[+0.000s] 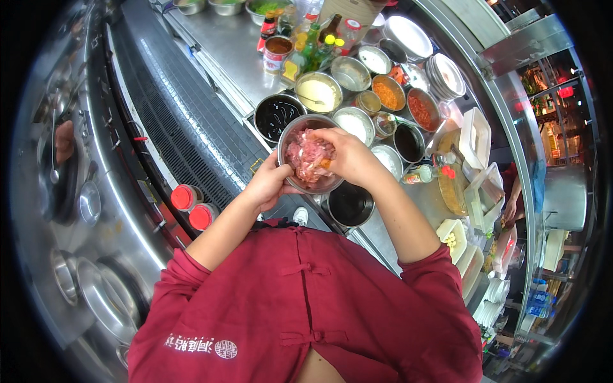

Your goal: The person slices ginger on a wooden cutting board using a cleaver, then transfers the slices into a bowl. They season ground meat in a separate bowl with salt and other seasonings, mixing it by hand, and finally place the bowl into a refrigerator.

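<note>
My left hand [269, 183] grips the lower left rim of a round stainless steel bowl [313, 119], its thumb over the edge. Raw minced or sliced meat [306, 155] lies in the bowl, with something orange near its right side. My right hand [349, 155] reaches in over the right rim, its fingers in the meat; the fingertips are partly hidden, so I cannot tell if they close on any. Beyond the bowl stand a pot of dark liquid [277, 116] and a container of pale yellow stuff [318, 92] with a spoon.
Seasoning containers, among them chopped red chilli [421, 110], and a green glass bottle [311, 43] crowd the steel counter. A black pot [351, 205] stands close below the bowl. Two red-lidded jars [191, 197] stand left, by the stove. At right are a round chopping block [451, 182] and another person's arm [514, 196].
</note>
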Demonstrator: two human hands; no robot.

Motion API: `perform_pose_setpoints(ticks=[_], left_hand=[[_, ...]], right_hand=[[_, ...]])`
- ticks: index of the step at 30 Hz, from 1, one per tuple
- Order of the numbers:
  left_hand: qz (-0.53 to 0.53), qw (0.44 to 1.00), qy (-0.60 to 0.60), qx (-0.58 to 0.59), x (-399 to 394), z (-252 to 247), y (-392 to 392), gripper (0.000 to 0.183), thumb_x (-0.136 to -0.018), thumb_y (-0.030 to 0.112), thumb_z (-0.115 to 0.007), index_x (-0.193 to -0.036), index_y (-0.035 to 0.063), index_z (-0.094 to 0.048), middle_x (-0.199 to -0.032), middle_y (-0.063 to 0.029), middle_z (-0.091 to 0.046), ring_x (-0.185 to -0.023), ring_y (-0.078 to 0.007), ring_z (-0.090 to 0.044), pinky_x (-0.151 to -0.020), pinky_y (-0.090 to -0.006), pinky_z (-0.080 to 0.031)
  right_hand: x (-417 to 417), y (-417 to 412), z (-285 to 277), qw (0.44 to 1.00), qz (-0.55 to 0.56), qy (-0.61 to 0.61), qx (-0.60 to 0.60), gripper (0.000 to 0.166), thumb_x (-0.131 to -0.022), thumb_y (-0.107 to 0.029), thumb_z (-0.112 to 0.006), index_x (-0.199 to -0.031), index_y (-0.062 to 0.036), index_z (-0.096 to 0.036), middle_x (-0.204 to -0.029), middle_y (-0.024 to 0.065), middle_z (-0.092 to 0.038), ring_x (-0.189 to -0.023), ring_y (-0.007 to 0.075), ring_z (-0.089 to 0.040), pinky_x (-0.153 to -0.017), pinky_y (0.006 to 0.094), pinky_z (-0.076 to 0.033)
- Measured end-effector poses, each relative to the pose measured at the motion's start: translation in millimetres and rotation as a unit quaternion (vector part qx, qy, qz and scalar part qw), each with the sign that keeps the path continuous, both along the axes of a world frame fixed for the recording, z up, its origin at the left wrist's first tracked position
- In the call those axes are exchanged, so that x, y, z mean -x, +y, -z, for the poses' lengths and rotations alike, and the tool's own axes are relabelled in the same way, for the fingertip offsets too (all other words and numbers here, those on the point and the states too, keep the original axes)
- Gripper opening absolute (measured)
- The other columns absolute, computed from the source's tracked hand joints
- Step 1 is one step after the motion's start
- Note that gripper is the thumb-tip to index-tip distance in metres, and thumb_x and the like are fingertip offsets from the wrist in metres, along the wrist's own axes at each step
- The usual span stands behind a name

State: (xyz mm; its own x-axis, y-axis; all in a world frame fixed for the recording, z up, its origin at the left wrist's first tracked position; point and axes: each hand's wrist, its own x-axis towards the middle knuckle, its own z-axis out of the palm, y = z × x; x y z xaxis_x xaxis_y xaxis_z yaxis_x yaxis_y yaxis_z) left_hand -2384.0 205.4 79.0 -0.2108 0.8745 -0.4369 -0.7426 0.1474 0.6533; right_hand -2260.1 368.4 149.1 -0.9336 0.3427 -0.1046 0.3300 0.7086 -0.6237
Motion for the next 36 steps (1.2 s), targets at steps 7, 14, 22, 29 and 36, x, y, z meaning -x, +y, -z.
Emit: perform_pose_setpoints(ticks=[7,14,22,29,36], left_hand=[[-0.008,1.0,0.005,0.0,-12,2,5,0.056,-0.087,-0.002,-0.044,-0.141,0.005,-0.031,-0.122,-0.0169,-0.057,-0.095,-0.0283,-0.069,-0.076,-0.0383,-0.062],[0.008,1.0,-0.027,0.005,0,13,2,0.056,-0.086,-0.003,-0.042,-0.141,0.0041,-0.031,-0.122,-0.0173,-0.057,-0.095,-0.0287,-0.069,-0.075,-0.0378,-0.063],[0.007,0.997,-0.069,-0.021,-1,8,9,0.053,-0.087,-0.002,-0.043,-0.139,0.0038,-0.033,-0.122,-0.0179,-0.057,-0.096,-0.0291,-0.069,-0.071,-0.0365,-0.063],[0.026,0.998,-0.052,0.006,-9,3,25,0.053,-0.088,-0.002,-0.043,-0.14,0.0037,-0.033,-0.122,-0.0172,-0.058,-0.095,-0.028,-0.069,-0.069,-0.0356,-0.063],[0.03,0.997,-0.075,-0.01,-34,-16,51,0.054,-0.086,-0.003,-0.042,-0.139,0.0039,-0.034,-0.12,-0.018,-0.058,-0.094,-0.029,-0.069,-0.072,-0.0373,-0.064]], right_hand=[[11,-5,47,0.984,-0.013,-0.137,-0.109,0.062,-0.068,-0.011,-0.076,-0.128,-0.0166,-0.059,-0.122,0.0168,-0.054,-0.113,0.0375,-0.055,-0.096,0.0416,-0.047],[-2,-6,7,0.989,-0.066,0.038,-0.127,0.035,-0.074,0.0,-0.068,-0.108,-0.0102,-0.066,-0.115,0.0156,-0.06,-0.098,0.0344,-0.062,-0.088,0.0393,-0.05],[-1,-14,-2,0.953,0.089,0.254,-0.141,0.039,-0.07,0.005,-0.062,-0.108,-0.0041,-0.062,-0.111,0.0153,-0.061,-0.106,0.033,-0.059,-0.091,0.0402,-0.048],[-18,5,14,0.967,0.078,0.021,-0.242,0.028,-0.069,0.005,-0.061,-0.095,-0.0021,-0.056,-0.102,0.0145,-0.056,-0.102,0.0341,-0.055,-0.088,0.0421,-0.047],[-48,45,6,0.968,0.104,0.044,-0.223,0.026,-0.066,0.003,-0.067,-0.09,-0.0036,-0.057,-0.1,0.0133,-0.053,-0.101,0.0332,-0.055,-0.088,0.0406,-0.047]])
